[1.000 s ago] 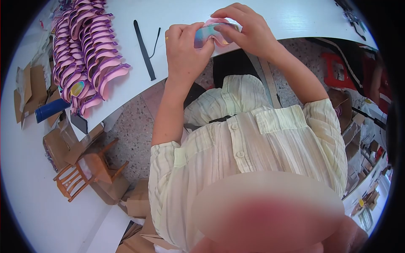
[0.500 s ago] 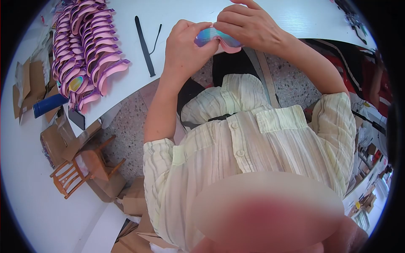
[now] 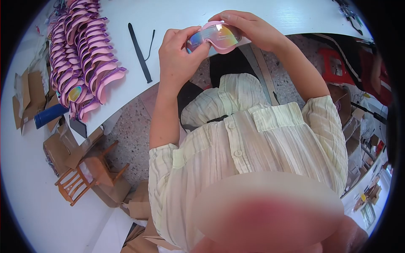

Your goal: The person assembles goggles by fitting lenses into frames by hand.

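Observation:
Between my hands is a pair of goggles (image 3: 221, 39) with a pink frame and a mirrored, rainbow-tinted lens, held over the table's front edge. My left hand (image 3: 182, 50) pinches their left end, thumb below the lens and fingers behind. My right hand (image 3: 253, 30) grips the upper right of the frame, its fingers partly hidden behind it. On the table left of my left hand lie a dark flat strap (image 3: 139, 52) and a thin dark cord (image 3: 150, 44).
Nested rows of pink and purple goggle frames (image 3: 95, 50) cover the table's left side. A phone (image 3: 78, 127) and a blue cylinder (image 3: 50, 116) are at the left corner. A wooden chair (image 3: 76, 185) and cardboard boxes (image 3: 59, 147) stand below. A red stool (image 3: 333, 65) is at right.
The goggles have tilted so more of the lens faces me. My right hand has shifted from the top middle of the goggles to their right side.

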A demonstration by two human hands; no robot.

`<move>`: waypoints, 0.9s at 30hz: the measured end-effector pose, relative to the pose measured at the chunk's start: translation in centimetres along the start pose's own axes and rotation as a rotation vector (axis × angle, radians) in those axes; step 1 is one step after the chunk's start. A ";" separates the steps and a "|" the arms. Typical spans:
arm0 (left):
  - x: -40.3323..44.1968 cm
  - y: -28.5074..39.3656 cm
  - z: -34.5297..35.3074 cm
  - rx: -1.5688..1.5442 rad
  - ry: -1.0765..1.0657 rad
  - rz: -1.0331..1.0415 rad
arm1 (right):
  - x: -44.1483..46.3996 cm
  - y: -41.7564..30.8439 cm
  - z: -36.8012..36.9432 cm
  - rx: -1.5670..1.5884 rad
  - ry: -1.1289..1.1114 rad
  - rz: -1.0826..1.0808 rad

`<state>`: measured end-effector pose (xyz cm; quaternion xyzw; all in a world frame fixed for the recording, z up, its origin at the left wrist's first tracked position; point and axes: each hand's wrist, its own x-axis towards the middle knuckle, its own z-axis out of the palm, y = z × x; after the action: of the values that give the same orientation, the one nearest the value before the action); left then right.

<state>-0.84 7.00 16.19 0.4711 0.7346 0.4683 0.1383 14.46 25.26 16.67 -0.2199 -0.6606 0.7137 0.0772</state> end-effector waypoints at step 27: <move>-0.2 -0.8 -0.6 -0.256 -0.110 -0.109 | -1.3 0.9 -1.0 0.174 -0.014 0.033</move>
<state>-1.55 6.44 15.81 0.4339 0.6847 0.5235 0.2625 16.21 25.58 16.07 -0.2181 -0.5929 0.7711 0.0795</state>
